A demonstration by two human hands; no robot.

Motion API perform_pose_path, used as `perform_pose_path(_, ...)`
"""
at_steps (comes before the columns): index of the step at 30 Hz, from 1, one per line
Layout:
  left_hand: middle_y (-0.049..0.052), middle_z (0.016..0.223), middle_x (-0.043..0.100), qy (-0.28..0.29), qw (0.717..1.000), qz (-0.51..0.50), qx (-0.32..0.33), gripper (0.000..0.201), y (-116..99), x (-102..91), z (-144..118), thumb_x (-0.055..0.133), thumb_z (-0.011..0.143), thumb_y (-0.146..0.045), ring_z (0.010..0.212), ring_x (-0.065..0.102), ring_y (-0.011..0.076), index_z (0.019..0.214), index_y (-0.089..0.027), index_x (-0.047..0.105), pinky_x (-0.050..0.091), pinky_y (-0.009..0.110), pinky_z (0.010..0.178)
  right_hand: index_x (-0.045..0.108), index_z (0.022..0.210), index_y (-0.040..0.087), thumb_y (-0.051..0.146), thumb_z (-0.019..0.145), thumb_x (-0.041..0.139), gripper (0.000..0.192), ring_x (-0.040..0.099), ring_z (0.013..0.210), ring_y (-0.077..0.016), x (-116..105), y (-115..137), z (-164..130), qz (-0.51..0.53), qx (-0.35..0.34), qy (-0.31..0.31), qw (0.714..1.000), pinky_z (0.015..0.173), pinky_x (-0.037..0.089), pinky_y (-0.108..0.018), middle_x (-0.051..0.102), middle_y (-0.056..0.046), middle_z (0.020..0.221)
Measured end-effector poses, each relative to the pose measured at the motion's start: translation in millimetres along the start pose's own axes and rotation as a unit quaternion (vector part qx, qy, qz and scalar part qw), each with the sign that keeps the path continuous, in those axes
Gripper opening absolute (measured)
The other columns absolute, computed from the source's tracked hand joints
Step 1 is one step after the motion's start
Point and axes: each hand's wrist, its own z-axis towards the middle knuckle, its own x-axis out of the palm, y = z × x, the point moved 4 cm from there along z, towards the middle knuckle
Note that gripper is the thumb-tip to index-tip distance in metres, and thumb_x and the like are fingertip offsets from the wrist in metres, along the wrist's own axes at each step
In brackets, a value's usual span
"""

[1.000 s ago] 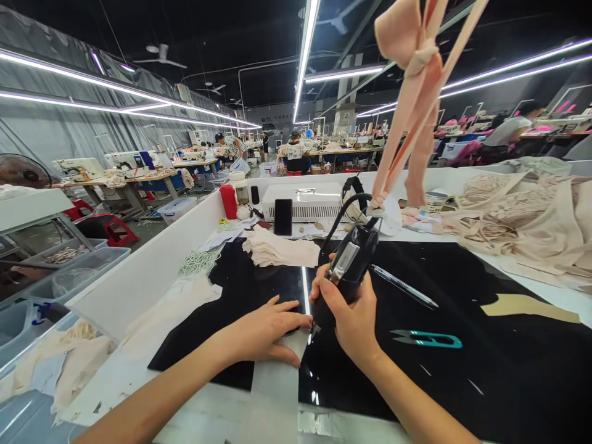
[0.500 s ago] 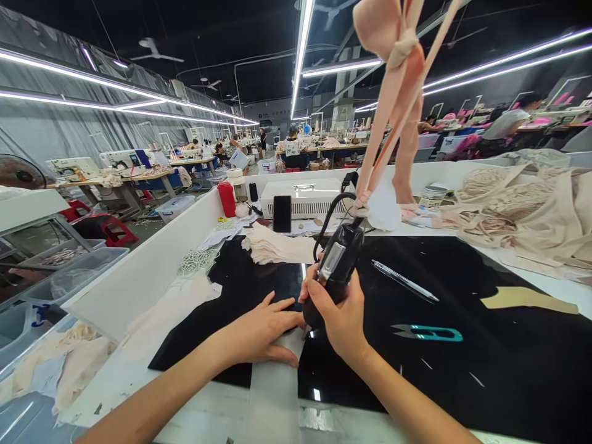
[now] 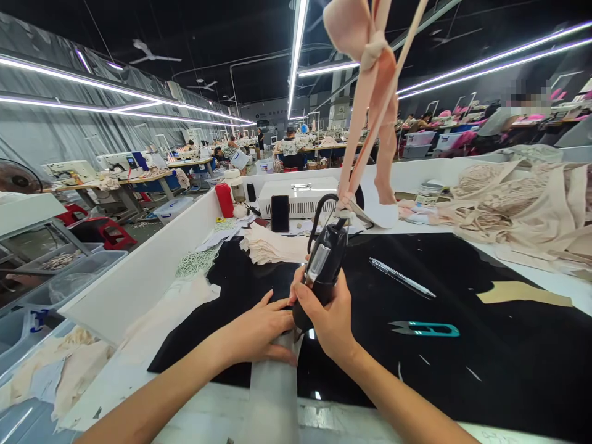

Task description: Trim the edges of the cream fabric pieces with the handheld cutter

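Note:
My right hand (image 3: 326, 308) is closed round a black corded hand-held power tool (image 3: 322, 262) with a silver plate on its side. The tool stands tilted, its lower end down at the right edge of a pale translucent strip (image 3: 274, 388). Knotted peach fabric bands (image 3: 365, 105) run up from its top end. My left hand (image 3: 259, 333) lies flat on the strip with fingers apart, fingertips close to the tool's foot. Under both hands spreads a glossy black sheet (image 3: 462, 382). What the tool's tip touches is mostly hidden.
Teal thread snips (image 3: 425, 328), a pen (image 3: 401, 277) and a tan cut piece (image 3: 522, 294) lie to the right. Ahead are stacked cream pieces (image 3: 275, 243), a phone (image 3: 280, 213) and a white vented box (image 3: 300, 196). Beige fabric (image 3: 531, 209) is heaped at the right.
My right hand and the tool have shifted slightly left, towards my left hand, and the peach bands have swung left with them. My left hand stays nearly in place on the strip.

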Motion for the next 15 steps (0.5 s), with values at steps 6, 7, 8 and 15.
perform_pose_path(6, 0.007, 0.147, 0.064, 0.032, 0.999, -0.016, -0.039, 0.032, 3.8, -1.5, -2.1, 0.084, 0.092, -0.033, 0.158, 0.036, 0.0358, 0.118, -0.025, 0.068, 0.014, 0.073, 0.128, 0.06, 0.101, 0.027, 0.034, 0.084, 0.078, 0.026, 0.064, 0.066, -0.0145, -7.2, 4.7, 4.8, -0.008, -0.01, -0.029, 0.999, 0.065, 0.057, -0.031, 0.067, 0.004, 0.082)
perform_pose_path(7, 0.006, 0.147, 0.064, 0.036, 0.998, -0.022, -0.046, 0.03, 4.3, -2.0, -2.7, 0.084, 0.092, -0.034, 0.158, 0.036, 0.0363, 0.116, -0.025, 0.067, 0.014, 0.074, 0.128, 0.059, 0.099, 0.026, 0.033, 0.084, 0.078, 0.025, 0.063, 0.065, -0.0141, -8.9, 5.0, 5.7, -0.01, -0.013, -0.035, 0.999, 0.064, 0.057, -0.031, 0.067, 0.005, 0.082)
perform_pose_path(8, 0.005, 0.147, 0.064, 0.04, 0.997, -0.027, -0.051, 0.03, 4.5, -2.5, -3.2, 0.084, 0.093, -0.034, 0.158, 0.036, 0.0365, 0.116, -0.025, 0.067, 0.015, 0.074, 0.128, 0.059, 0.098, 0.026, 0.033, 0.084, 0.078, 0.025, 0.063, 0.064, -0.0138, -10.5, 5.1, 6.5, -0.012, -0.015, -0.039, 0.999, 0.063, 0.057, -0.031, 0.067, 0.005, 0.082)
perform_pose_path(15, 0.004, 0.145, 0.065, 0.049, 0.996, -0.038, -0.06, 0.029, 4.9, -3.5, -3.2, 0.082, 0.094, -0.035, 0.159, 0.035, 0.0352, 0.116, -0.026, 0.067, 0.011, 0.072, 0.129, 0.06, 0.099, 0.026, 0.031, 0.084, 0.078, 0.024, 0.064, 0.064, -0.0135, -12.6, 3.6, 6.3, -0.015, -0.024, -0.046, 0.999, 0.063, 0.057, -0.03, 0.068, 0.005, 0.082)
